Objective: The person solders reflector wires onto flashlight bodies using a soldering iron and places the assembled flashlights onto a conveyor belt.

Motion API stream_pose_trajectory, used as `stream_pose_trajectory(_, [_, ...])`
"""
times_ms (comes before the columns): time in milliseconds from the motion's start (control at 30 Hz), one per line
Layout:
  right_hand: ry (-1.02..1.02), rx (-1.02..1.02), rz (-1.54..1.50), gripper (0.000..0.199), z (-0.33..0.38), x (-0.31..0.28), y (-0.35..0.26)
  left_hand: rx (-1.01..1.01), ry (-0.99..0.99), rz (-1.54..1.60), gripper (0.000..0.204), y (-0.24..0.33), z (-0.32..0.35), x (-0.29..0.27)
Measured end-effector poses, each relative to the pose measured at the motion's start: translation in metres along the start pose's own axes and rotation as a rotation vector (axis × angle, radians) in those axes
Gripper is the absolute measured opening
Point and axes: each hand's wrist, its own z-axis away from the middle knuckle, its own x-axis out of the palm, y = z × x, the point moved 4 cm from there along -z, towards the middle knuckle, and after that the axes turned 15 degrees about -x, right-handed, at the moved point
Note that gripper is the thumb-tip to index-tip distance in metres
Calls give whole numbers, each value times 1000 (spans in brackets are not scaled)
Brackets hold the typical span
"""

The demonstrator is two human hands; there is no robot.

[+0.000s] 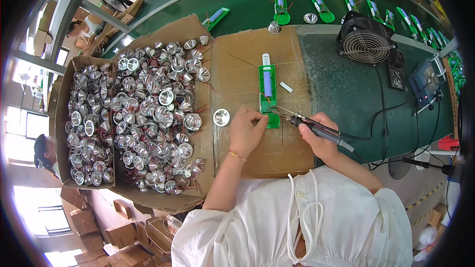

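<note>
A green circuit board (pixel 267 100) with a blue cylindrical battery lies on a brown cardboard sheet (pixel 247 69) in front of me. My left hand (pixel 246 131) presses on the board's round lower end, fingers pinched there. My right hand (pixel 321 136) grips a dark soldering iron (pixel 316 129), its tip pointing left at the same lower end of the board. One silver reflector cup (pixel 221 117) rests on the cardboard just left of my left hand.
Cardboard trays (pixel 64 133) at the left hold several silver reflector cups with red wires. A black fan (pixel 368 39) and a small blue-faced control box (pixel 425 83) stand at the right. More green boards ride the green conveyor belt (pixel 247 5) behind.
</note>
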Motion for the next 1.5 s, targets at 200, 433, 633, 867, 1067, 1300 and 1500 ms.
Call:
stream_pose_trajectory(200, [135,93,-156,15,5,-1,2,-59,-51,70,14,-1,-2,0])
stream_pose_trajectory(433, [120,84,-120,15,7,-10,-2,-53,-39,61,14,0,-3,-1])
stream_pose_trajectory(633, [104,29,-89,16,9,-5,5,-96,-45,84,15,1,-1,0])
stream_pose_trajectory(867, [28,45,-30,15,7,-2,9,-93,-63,123,15,0,-2,1])
stream_pose_trajectory(1067, [211,114,-169,15,4,-7,-3,-84,-53,118,15,-3,-5,1])
stream_pose_trajectory(1300, [177,105,-171,13,12,-10,-1,-40,-19,76,16,-6,-3,3])
stream_pose_trajectory(1500, [201,113,-203,13,14,-15,1,48,92,108,13,20,16,-19])
